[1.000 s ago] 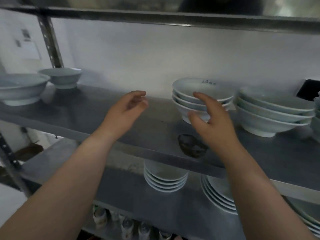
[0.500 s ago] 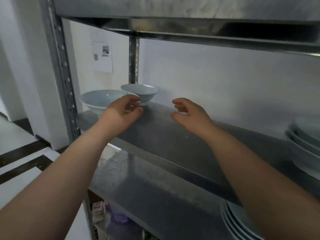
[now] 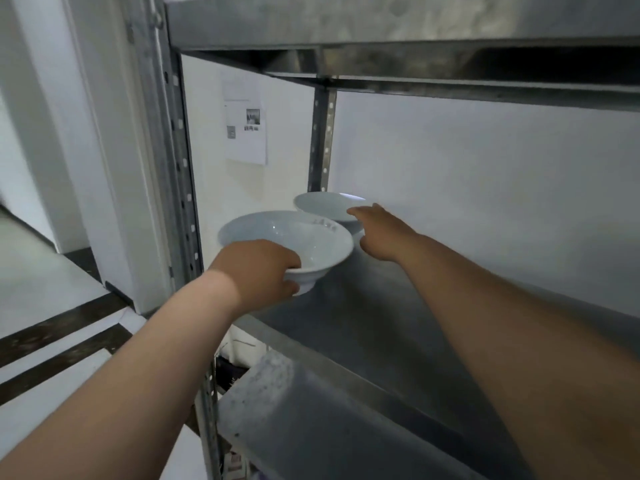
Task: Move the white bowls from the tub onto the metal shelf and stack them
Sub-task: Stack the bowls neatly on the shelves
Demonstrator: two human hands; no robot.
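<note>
Two white bowls stand at the left end of the metal shelf. The larger bowl is nearer, by the front left post. My left hand grips its near rim, thumb over the edge and fingers under the side. The smaller bowl sits behind it near the back post. My right hand reaches to that bowl, a fingertip over its right rim and the thumb low by its base; how firmly it holds is hidden. The tub is out of view.
The slotted front post rises just left of the larger bowl, the back post behind the smaller one. An upper shelf hangs overhead and a lower shelf lies below. A paper notice is on the wall.
My view has swung left, away from the stacked bowls. Both hands have travelled to the shelf's left end; the left one has taken the larger bowl's rim, the right one has reached the smaller bowl.
</note>
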